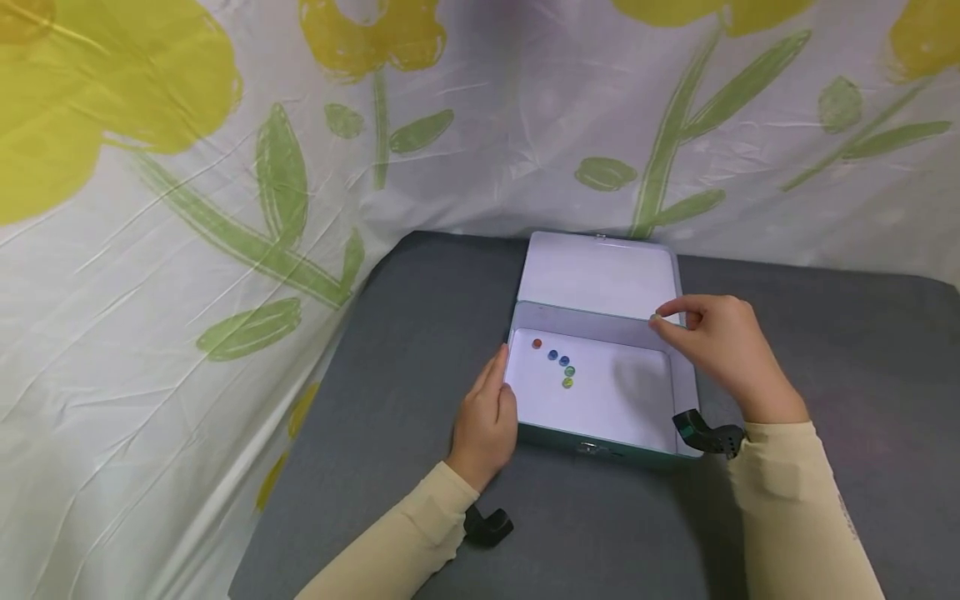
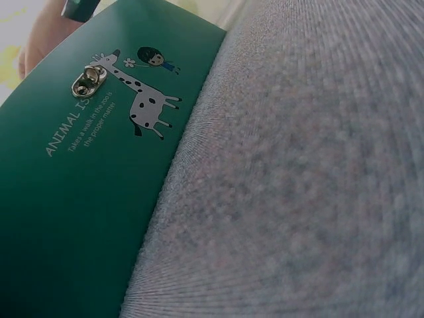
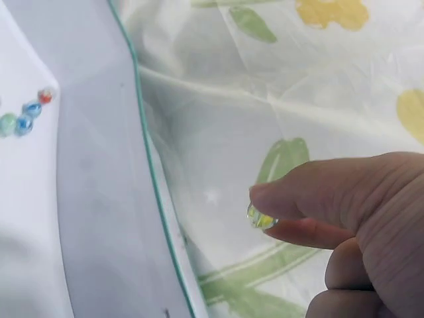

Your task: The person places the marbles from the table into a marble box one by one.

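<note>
Nearest are two beige sleeves [image 1: 405, 533], with a black wrist camera [image 1: 487, 527] at the left cuff and another at the right. Just beyond its cuff, the left hand [image 1: 483, 425] rests along the left side of a metal box [image 1: 555, 436]; its grip is loose, the fingers lying straight against the wall. The box sits on a dark grey bench [image 1: 420, 333], its green front carrying a metal clasp [image 2: 89, 81], a spotted giraffe [image 2: 144, 103], a small child figure [image 2: 158, 59] and white lettering.

Inside, on the white floor towards the left, five marbles form a bent row: yellow-green [image 1: 567, 383] nearest, green [image 1: 570, 372] next to it, then two blue ones, and red [image 1: 537, 343] farthest, a little apart from the others. The right hand [image 1: 720, 342] is above the box's far right part, its grip pinching a clear marble [image 3: 264, 218] with yellow-green streaks between thumb and forefinger. Behind, the white-lined lid [image 1: 600, 271] lies folded back. Farthest hangs a pale cloth [image 1: 510, 125] printed with yellow flowers and green leaves.
</note>
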The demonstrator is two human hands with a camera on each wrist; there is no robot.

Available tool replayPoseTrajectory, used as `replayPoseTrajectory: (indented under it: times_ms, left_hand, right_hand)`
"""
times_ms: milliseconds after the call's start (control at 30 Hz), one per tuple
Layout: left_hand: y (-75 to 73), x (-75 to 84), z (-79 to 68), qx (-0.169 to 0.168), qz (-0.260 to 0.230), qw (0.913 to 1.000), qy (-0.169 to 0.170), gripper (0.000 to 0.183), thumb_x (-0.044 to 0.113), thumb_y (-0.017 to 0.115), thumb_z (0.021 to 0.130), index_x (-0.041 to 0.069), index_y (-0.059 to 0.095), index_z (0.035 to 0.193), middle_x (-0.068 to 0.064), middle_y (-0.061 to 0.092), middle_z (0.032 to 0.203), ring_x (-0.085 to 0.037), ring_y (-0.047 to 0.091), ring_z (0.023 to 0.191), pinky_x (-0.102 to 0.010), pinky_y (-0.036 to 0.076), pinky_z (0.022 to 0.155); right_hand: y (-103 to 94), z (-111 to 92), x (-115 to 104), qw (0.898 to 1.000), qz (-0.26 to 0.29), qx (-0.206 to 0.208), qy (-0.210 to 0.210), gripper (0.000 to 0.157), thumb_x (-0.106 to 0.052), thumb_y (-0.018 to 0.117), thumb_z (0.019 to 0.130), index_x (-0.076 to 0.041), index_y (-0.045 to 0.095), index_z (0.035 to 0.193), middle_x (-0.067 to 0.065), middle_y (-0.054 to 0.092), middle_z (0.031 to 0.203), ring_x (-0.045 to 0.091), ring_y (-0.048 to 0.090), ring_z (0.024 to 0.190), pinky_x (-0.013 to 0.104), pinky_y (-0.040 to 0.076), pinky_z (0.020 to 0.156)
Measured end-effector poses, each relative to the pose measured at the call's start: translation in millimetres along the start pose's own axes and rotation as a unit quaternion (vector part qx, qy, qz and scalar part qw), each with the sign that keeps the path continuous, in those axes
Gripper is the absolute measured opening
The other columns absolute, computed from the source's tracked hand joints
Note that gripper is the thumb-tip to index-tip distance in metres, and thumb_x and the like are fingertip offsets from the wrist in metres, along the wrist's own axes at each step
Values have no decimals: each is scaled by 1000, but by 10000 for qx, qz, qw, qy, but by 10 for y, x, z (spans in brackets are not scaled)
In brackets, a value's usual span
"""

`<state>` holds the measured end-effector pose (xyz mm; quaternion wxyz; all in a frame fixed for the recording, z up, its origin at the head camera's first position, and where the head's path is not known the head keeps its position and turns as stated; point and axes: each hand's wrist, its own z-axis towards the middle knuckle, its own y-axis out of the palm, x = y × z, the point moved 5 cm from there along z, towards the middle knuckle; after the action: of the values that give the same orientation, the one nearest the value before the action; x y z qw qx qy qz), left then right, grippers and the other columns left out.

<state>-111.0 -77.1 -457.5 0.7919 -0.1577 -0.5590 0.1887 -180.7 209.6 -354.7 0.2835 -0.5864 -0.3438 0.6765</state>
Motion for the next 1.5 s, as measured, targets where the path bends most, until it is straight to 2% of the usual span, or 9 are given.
replayPoseTrajectory:
  times_ms: [233,500,767,1067,1300,1500]
  left_hand:
    - [20,3,-11,-47,-4,10000,33,53,5,41,106,-3,41,158,-20,45,162,-25,44,149,-50,41,116]
    - [27,28,0,-69,-32,10000,36,53,7,41,106,-2,41,159,-16,44,163,-24,45,149,-49,42,116]
    - [13,26,-11,-23,-3,10000,72,53,6,41,106,-3,42,158,-18,46,162,-26,47,148,-50,43,115]
    - [-22,19,-10,6,5,10000,37,53,8,41,106,-2,42,158,-18,46,161,-25,46,148,-50,42,116]
    - [-37,6,-5,60,29,10000,62,53,6,42,105,-2,43,158,-18,47,161,-25,49,145,-51,49,109]
    - [-37,0,8,23,3,10000,56,53,6,42,105,-2,43,158,-20,47,160,-26,48,146,-51,46,112]
  right_hand:
    - [93,86,-74,9998,176,-16,45,24,-27,76,96,-6,80,108,-3,29,59,13,27,52,32,28,49]
    - [280,152,-157,9993,253,-265,-4,25,-26,76,96,-5,80,110,-3,34,57,14,30,52,32,29,48]
    - [443,204,-205,9986,182,-477,-161,23,-23,78,95,-5,81,110,-1,42,57,17,37,52,32,32,50]
    - [653,284,-239,9954,76,-890,-335,19,-19,75,95,-5,81,107,-1,44,56,17,40,53,32,35,53]
    - [819,309,-256,9910,89,-1309,-283,22,-21,75,96,-5,81,109,-2,41,58,16,39,56,33,35,56]
    - [938,329,-248,9878,22,-1501,-419,19,-16,76,95,-3,81,107,-2,39,61,15,37,57,33,34,57]
